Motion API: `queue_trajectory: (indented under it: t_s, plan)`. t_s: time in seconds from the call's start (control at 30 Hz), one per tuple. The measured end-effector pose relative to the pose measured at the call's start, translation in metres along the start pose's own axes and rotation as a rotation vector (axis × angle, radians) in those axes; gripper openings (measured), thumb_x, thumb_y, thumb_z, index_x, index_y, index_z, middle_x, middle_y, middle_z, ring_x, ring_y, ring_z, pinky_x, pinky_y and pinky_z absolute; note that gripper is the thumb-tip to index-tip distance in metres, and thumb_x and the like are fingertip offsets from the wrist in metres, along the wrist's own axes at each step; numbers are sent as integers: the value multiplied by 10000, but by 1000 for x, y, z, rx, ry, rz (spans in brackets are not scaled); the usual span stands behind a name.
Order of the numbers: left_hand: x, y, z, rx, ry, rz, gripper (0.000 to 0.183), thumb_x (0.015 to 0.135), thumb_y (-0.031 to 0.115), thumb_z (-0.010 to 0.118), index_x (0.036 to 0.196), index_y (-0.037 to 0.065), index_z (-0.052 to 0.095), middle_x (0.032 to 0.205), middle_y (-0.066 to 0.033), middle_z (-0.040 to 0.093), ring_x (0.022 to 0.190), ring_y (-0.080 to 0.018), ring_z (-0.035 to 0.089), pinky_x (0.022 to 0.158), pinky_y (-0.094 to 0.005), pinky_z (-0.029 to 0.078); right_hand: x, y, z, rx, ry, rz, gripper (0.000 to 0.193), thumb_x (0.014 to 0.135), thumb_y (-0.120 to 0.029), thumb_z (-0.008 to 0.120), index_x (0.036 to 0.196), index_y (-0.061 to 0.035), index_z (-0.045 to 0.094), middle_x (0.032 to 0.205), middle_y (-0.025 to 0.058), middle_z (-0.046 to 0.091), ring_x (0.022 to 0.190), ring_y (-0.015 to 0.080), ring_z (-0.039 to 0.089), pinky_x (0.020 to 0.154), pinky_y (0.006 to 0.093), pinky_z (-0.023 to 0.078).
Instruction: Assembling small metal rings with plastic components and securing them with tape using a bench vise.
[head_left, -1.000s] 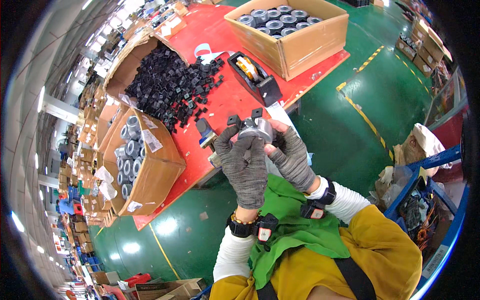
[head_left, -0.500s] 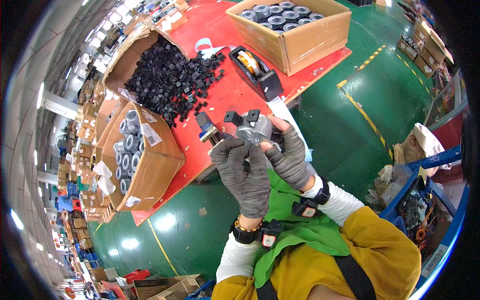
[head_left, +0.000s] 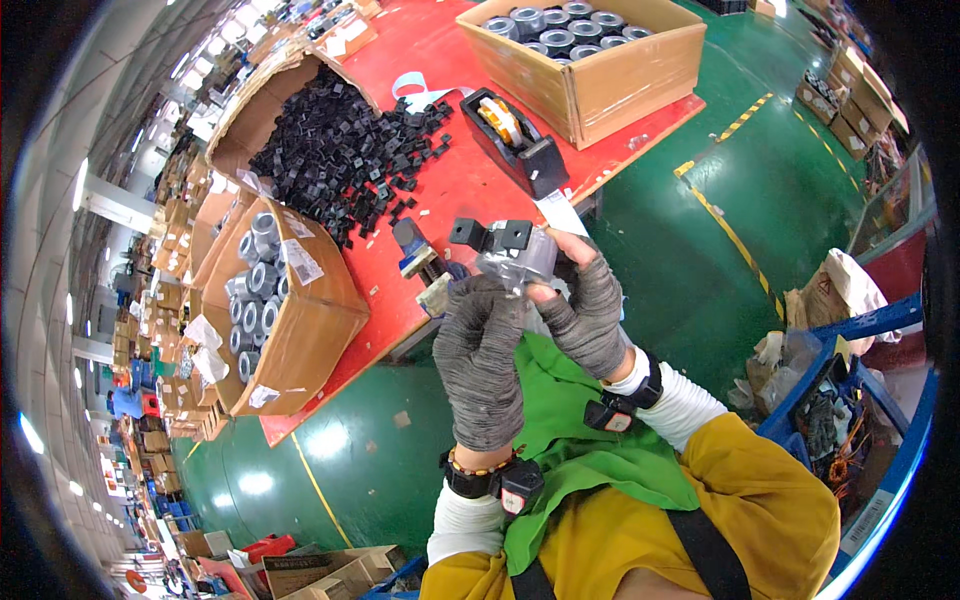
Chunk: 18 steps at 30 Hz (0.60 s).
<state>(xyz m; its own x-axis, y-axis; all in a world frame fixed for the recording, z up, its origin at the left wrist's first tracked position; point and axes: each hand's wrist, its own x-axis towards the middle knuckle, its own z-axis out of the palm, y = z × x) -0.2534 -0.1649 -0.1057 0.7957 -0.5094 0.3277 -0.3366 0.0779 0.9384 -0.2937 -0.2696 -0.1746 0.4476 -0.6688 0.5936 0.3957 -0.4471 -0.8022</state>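
In front of me, above the table's near edge, I hold a grey cylindrical roll (head_left: 532, 258) in clear plastic film. A black plastic bracket (head_left: 513, 237) with square, holed tabs lies against its upper left side. My right hand (head_left: 585, 310), in a grey fingerless glove, grips the roll from the right, thumb and fingers wrapped round it. My left hand (head_left: 480, 350), gloved alike, is closed at the roll's lower left side; its fingertips are hidden, so what they pinch cannot be made out. Just left of the bracket stands a blue-and-metal clamp-like tool (head_left: 418, 255) at the table edge.
On the red table (head_left: 450, 205) lie a heap of black brackets (head_left: 330, 150) spilling from a carton, a black tape dispenser (head_left: 535, 160), and a carton of grey rolls (head_left: 640, 95). Another roll carton (head_left: 310, 350) stands left. A blue-framed bin (head_left: 840, 400) is at right.
My left hand has slid slightly down from the roll's front, its wrist shifting left. The roll and bracket have turned a little, showing more of the grey side. My right hand still grips the roll.
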Motion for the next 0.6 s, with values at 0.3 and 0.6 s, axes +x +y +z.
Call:
queue_trajectory:
  t_s: [0.3,0.6]
  plan:
    - [-4,-11,-3,5,115,-3,49,801,20,613,836,-6,591,884,-44,532,761,-128,505,680,-247,416,1,-3,2,223,33,153,465,803,-175,671,1198,-16,483,1002,66,556,868,139,534,778,279,451]
    - [2,-9,-1,-99,169,-88,106,843,93,606,830,-11,598,888,-23,511,737,-94,478,644,-233,394,-1,3,-7,120,1,41,486,800,-212,674,1193,-7,474,1051,126,546,930,202,553,822,315,447]
